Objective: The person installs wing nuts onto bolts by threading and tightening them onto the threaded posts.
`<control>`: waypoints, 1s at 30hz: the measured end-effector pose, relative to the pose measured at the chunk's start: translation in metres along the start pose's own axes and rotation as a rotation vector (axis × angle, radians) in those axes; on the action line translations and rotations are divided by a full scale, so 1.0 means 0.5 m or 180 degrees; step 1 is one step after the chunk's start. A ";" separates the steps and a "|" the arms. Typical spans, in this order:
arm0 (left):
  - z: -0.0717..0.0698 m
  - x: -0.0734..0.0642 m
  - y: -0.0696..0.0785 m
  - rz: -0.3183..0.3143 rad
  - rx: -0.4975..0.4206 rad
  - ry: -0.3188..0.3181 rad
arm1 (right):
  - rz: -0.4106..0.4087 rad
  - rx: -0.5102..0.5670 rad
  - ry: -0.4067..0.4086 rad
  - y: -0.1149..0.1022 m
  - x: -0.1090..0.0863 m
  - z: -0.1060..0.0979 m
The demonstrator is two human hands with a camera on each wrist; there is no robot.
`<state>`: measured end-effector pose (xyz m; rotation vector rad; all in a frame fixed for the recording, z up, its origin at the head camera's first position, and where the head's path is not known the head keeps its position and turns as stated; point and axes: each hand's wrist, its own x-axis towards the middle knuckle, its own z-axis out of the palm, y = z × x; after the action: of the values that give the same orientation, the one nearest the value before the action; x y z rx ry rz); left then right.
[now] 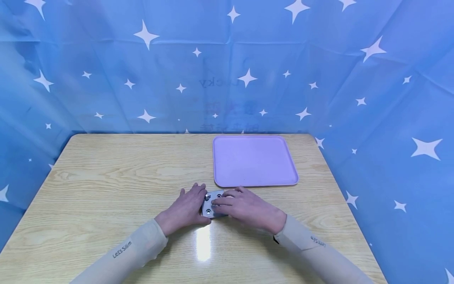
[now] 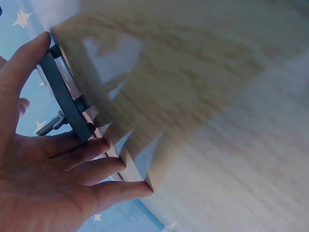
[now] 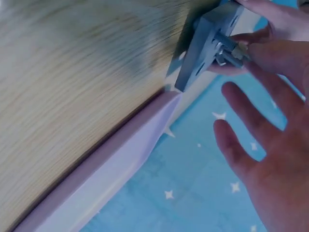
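Observation:
A grey metal plate (image 1: 214,215) with several round holes lies at the middle front of the table. From the left wrist view it is seen edge-on, with short dark feet (image 2: 83,102) beneath. My left hand (image 1: 186,207) grips its left side, the thumb at the near corner and the fingers at the far one. A small threaded bolt (image 2: 48,126) sticks up from the plate, and other small metal pieces (image 3: 222,59) sit close by it. My right hand (image 1: 248,207) reaches over the plate, its thumb and index finger pinching a bolt (image 3: 237,50); the other fingers are spread.
A shallow purple tray (image 1: 255,185) stands just behind the plate, towards the right. The wooden table (image 1: 124,169) spreads around both hands. Blue curtains (image 1: 177,106) with white stars hang behind the table and on both sides.

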<state>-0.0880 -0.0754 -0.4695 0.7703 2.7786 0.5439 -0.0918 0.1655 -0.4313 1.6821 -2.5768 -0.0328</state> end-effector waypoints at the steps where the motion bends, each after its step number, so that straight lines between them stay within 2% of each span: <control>1: 0.000 0.000 0.000 -0.0004 -0.0006 -0.0002 | -0.0044 -0.0002 -0.0048 0.002 -0.002 -0.001; 9: 0.001 0.000 0.001 -0.0028 -0.0035 -0.0012 | -0.0110 -0.0122 -0.0076 0.005 -0.004 0.003; 15: 0.000 0.001 0.001 -0.0025 -0.0030 -0.0007 | -0.0055 -0.0284 0.0261 0.004 0.000 0.011; 19: 0.000 0.001 0.001 -0.0027 -0.0031 -0.0018 | 0.0106 -0.0341 0.0388 -0.006 0.011 0.025; 25: 0.002 0.000 0.002 -0.0018 -0.0038 -0.0006 | 0.0420 -0.0172 0.0526 -0.024 0.025 0.044; 30: 0.002 -0.001 0.001 -0.0004 -0.0031 0.0026 | 0.0586 -0.0159 0.0665 -0.031 0.027 0.049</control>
<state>-0.0869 -0.0752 -0.4700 0.7660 2.7815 0.5613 -0.0847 0.1466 -0.4561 1.3467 -2.5374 0.0825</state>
